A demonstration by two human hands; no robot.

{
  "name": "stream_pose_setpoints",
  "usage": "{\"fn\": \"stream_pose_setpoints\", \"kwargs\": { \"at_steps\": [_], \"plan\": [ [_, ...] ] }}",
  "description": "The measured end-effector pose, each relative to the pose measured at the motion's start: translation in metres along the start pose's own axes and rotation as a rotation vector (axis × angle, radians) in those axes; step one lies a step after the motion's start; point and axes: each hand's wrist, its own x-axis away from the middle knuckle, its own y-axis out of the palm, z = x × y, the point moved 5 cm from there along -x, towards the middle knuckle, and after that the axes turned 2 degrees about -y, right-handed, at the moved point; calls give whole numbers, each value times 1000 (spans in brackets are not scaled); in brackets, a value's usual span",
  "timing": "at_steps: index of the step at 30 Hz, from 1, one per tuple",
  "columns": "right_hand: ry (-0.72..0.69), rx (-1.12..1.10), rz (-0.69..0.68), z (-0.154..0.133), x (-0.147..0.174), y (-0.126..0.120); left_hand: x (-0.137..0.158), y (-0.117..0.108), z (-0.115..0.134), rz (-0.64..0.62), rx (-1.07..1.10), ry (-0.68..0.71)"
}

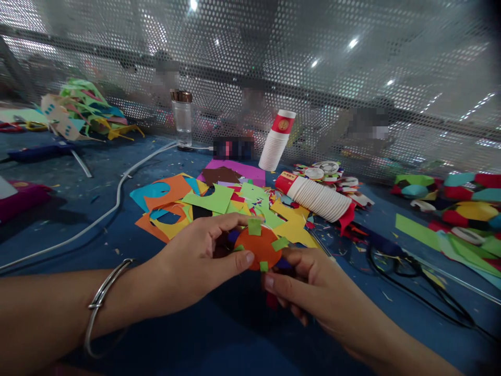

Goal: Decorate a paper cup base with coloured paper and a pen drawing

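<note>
An orange paper disc with several small green paper tabs around its edge is held up between my two hands. My left hand grips it from the left, with the thumb lying on its face and the fingers behind. At the lower right edge, my right hand pinches it beside a green tab. Dark blue and red bits show behind and below the disc; I cannot tell whether they are joined to it. Just beyond lie coloured paper offcuts with round holes cut out.
A paper cup stack leans upright, and another cup stack lies on its side. A bottle stands by the perforated screen. A white cable crosses the left; a black cable loops at right, near coloured paper balls.
</note>
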Motion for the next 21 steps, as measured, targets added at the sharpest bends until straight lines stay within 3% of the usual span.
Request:
{"fn": "stream_pose_setpoints", "kwargs": {
  "at_steps": [21],
  "plan": [
    [-16,-85,116,-6,1,-2,0,-9,2,90,-104,-16]
  ]
}}
